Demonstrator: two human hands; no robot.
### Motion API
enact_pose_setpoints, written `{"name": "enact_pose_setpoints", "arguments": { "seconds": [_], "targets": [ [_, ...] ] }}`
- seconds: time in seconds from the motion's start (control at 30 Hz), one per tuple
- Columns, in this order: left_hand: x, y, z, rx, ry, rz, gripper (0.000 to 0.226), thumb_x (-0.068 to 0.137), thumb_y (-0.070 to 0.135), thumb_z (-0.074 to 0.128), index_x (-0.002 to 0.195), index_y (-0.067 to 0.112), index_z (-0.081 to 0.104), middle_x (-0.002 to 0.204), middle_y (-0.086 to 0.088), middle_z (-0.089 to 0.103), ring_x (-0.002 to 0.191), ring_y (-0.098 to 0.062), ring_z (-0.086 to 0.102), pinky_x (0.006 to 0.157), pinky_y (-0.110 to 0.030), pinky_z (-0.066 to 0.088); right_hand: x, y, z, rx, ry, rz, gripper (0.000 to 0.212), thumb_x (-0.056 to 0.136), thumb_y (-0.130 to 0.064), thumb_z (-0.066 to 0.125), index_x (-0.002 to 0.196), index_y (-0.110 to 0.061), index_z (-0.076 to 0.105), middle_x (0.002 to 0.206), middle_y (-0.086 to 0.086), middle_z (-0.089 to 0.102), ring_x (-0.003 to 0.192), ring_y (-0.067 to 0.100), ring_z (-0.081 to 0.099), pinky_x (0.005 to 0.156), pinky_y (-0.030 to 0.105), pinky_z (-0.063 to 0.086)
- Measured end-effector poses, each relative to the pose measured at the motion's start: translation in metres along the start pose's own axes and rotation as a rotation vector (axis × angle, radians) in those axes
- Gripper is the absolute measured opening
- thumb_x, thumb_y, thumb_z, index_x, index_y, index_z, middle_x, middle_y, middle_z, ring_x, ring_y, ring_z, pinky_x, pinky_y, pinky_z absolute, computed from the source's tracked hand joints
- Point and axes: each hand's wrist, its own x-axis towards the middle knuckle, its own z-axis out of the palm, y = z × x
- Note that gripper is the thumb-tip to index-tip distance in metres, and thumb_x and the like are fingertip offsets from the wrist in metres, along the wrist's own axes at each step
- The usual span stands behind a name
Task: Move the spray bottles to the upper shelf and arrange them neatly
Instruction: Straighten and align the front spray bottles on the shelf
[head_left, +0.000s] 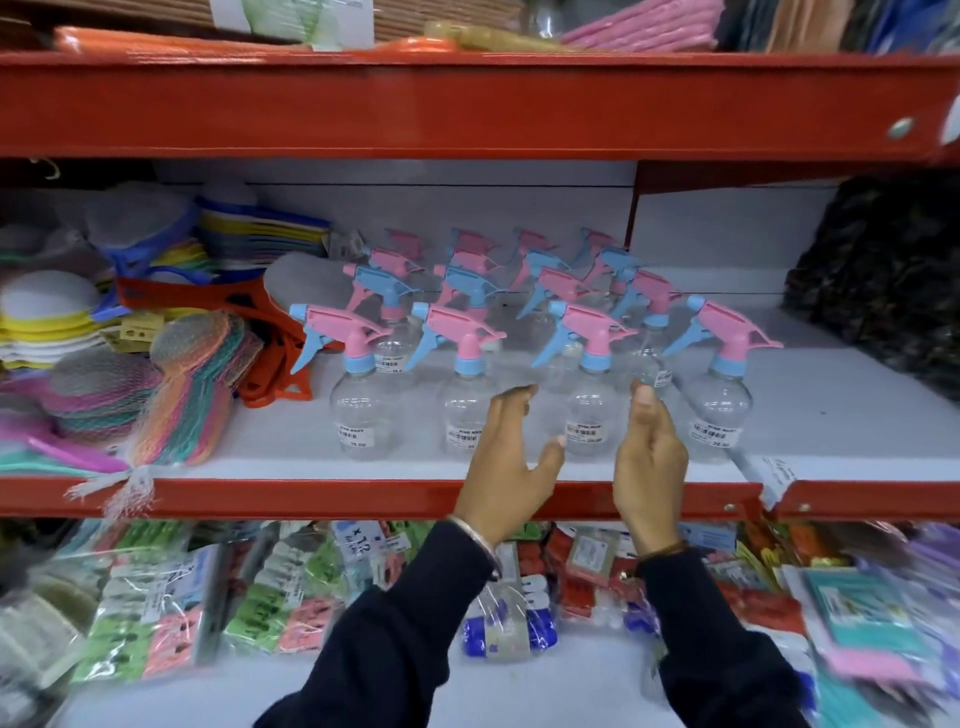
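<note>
Several clear spray bottles with pink and blue trigger heads stand in rows on the white shelf (810, 405) with a red front edge. The front row runs from a bottle at the left (361, 400) to one at the right (719, 405). One front-row bottle (589, 410) stands between my two hands. My left hand (511, 467) is raised in front of the shelf edge, fingers spread, holding nothing. My right hand (649, 457) is beside it, fingers loosely apart, also holding nothing. Neither hand touches a bottle that I can see.
Mesh scrubbers and coloured sponges (171, 395) crowd the shelf's left part. A dark patterned bundle (883, 280) sits at the far right. A red shelf beam (467, 104) runs above. Packaged goods (291, 587) fill the lower shelf under my arms.
</note>
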Motion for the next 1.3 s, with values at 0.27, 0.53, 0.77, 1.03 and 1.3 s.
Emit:
{"name": "enact_pose_setpoints", "arguments": {
  "seconds": [0.27,0.53,0.77,1.03,1.3],
  "targets": [
    [0.03,0.002,0.016,0.007,-0.226,-0.226,0.072,0.089,0.026,0.056,0.149,0.015,0.018,0.154,-0.001,0.029,0.136,-0.016,0.036,0.109,-0.031,0.034,0.017,-0.004,-0.008,-0.104,-0.174,0.035,0.062,0.094,-0.05,0.026,0.101,0.001,0.061,0.104,0.025,0.066,0.094,0.032,0.06,0.075,0.03,0.042],
    [0.012,0.007,0.024,0.059,0.007,-0.172,0.062,0.088,0.026,0.057,0.143,0.015,0.03,0.147,0.001,0.037,0.133,-0.012,0.036,0.109,-0.026,0.03,0.013,0.004,-0.019,-0.016,-0.111,-0.021,0.061,0.088,-0.062,0.028,0.111,-0.017,0.062,0.113,0.008,0.067,0.108,0.022,0.06,0.084,0.022,0.047],
    [0.01,0.041,0.071,-0.116,0.063,0.09,0.04,0.088,0.018,0.055,0.127,0.02,0.048,0.125,0.008,0.049,0.116,0.002,0.046,0.098,-0.015,0.037,0.021,0.021,-0.065,0.009,0.252,-0.112,0.05,0.092,-0.051,0.028,0.128,-0.024,0.049,0.135,0.002,0.052,0.123,0.014,0.048,0.099,0.027,0.039],
    [0.059,0.053,0.116,-0.147,-0.461,-0.184,0.076,0.077,0.026,0.056,0.145,0.019,0.023,0.148,-0.003,0.034,0.133,-0.019,0.037,0.113,-0.039,0.032,0.049,0.033,-0.091,-0.084,0.052,0.061,0.057,0.089,-0.06,0.027,0.117,-0.016,0.053,0.118,0.01,0.057,0.101,0.019,0.052,0.082,0.03,0.036],
    [0.05,0.036,0.115,-0.079,-0.359,-0.235,0.08,0.082,0.033,0.052,0.149,0.017,0.014,0.155,-0.005,0.025,0.14,-0.02,0.029,0.115,-0.04,0.028,0.055,0.032,-0.092,-0.025,-0.034,0.06,0.048,0.086,-0.068,0.024,0.089,-0.033,0.057,0.084,-0.009,0.063,0.084,0.014,0.059,0.078,0.035,0.048]
  ]
}}
